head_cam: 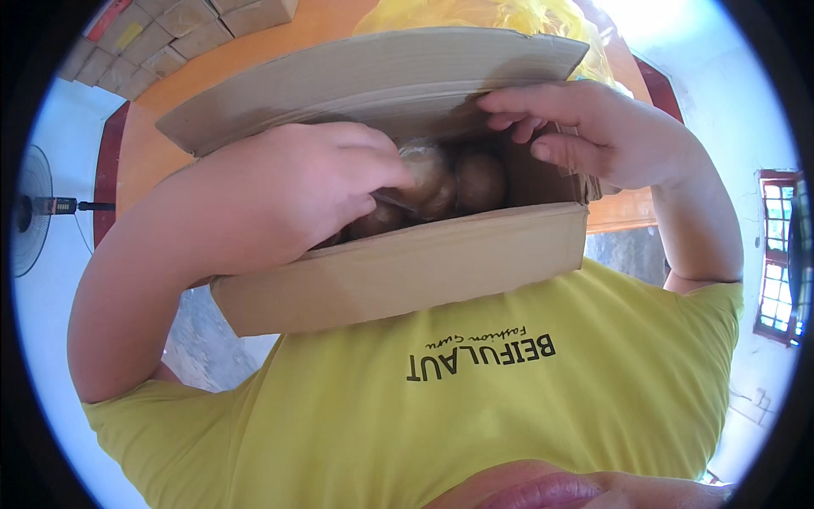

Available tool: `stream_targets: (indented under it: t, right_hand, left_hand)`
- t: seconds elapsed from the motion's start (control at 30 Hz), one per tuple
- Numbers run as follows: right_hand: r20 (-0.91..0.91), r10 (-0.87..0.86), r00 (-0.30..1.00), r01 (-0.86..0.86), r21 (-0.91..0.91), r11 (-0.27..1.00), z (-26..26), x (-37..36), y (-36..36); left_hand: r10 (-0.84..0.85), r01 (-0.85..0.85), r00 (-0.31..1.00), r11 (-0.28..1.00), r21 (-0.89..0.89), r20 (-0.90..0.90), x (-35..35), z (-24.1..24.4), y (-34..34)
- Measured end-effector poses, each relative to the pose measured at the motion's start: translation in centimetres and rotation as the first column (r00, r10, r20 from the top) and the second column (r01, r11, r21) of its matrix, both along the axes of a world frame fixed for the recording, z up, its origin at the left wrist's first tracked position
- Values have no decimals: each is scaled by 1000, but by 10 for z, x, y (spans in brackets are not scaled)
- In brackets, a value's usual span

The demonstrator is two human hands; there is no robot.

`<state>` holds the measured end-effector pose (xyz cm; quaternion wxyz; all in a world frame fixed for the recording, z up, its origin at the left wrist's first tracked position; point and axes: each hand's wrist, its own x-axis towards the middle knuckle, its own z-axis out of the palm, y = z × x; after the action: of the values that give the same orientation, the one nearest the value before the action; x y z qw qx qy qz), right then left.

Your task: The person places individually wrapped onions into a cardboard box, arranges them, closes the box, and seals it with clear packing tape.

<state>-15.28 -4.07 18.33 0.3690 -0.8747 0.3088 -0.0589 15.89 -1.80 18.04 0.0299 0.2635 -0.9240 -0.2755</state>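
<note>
An open cardboard box (407, 273) lies in front of my chest, with long flaps on its near and far sides. Inside are several round brown objects (481, 181), one partly shaded; a lumpy brown thing in clear plastic (427, 181) lies beside them. My left hand (343, 184) reaches into the left part of the box, its fingers bent against the plastic-covered thing. Whether it grips that thing is hidden. At the right end, my right hand (566, 127) is spread over the box with its fingertips near the inside of the far flap, nothing visible in it.
Stacked small cardboard boxes (172, 38) stand at the far left on an orange table (254, 54). A thin yellow plastic bag (470, 16) lies behind the open box, towards the right. A fan (32, 210) is at the left edge, and a barred window (779, 254) at the right.
</note>
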Motion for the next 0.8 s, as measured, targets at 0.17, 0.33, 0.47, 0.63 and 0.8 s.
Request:
stream_targets:
  t: [0.17,0.33,0.47,0.63,0.8]
  right_hand:
    - [223,-34,974,37,-12,999,-17,-14,4]
    - [96,28,995,-24,-41,999,-8,-3,14]
    - [-81,181,980,-196,-274,942,-7,30,15]
    - [-432,308,847,-431,-221,875,0,94,5]
    - [-804,173,569,-385,-74,920,17,130,13]
  left_hand:
    - [44,-46,995,999,-21,-90,9,19,1]
    - [153,-165,983,980,-115,-107,23,27,14]
    - [188,-212,969,966,-150,-159,43,23,28]
    - [273,-298,944,947,-120,-186,57,15,38]
    - [221,-283,946,919,-276,-235,65,15,41]
